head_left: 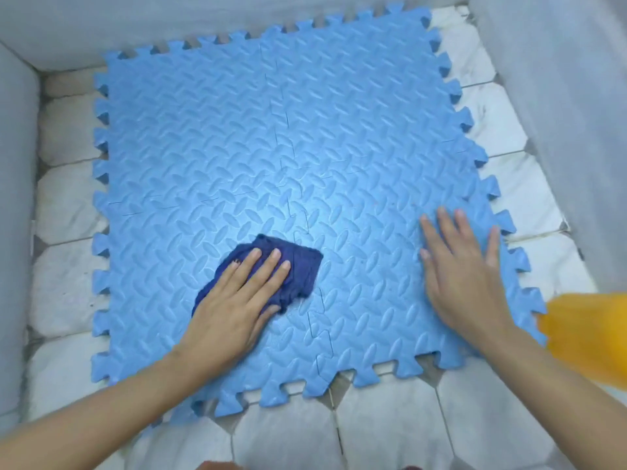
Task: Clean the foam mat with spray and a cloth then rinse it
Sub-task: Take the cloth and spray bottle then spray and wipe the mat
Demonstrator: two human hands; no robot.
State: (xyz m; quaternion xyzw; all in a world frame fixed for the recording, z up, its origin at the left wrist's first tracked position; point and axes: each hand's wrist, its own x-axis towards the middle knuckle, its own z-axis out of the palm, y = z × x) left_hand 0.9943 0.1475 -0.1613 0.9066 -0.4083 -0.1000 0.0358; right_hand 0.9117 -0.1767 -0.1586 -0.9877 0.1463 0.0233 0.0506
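Where it lies flat, foam mat [271, 147] sits slightly skewed.

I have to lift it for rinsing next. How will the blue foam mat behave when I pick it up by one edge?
The foam mat is probably light and bendy. Seam lines show interlocked tiles, so it may sag or separate there. The right hand pressing it flat suggests it slides on the tiled floor.

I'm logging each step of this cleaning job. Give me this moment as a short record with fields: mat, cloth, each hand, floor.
mat: blue foam mat, interlocking tiles, lying flat on the floor
cloth: dark blue cloth, bunched, on the mat's near half
left hand: left hand pressed flat on the cloth
right hand: right hand flat on the mat, fingers spread, holding nothing
floor: white tiled floor
spray bottle: not in view
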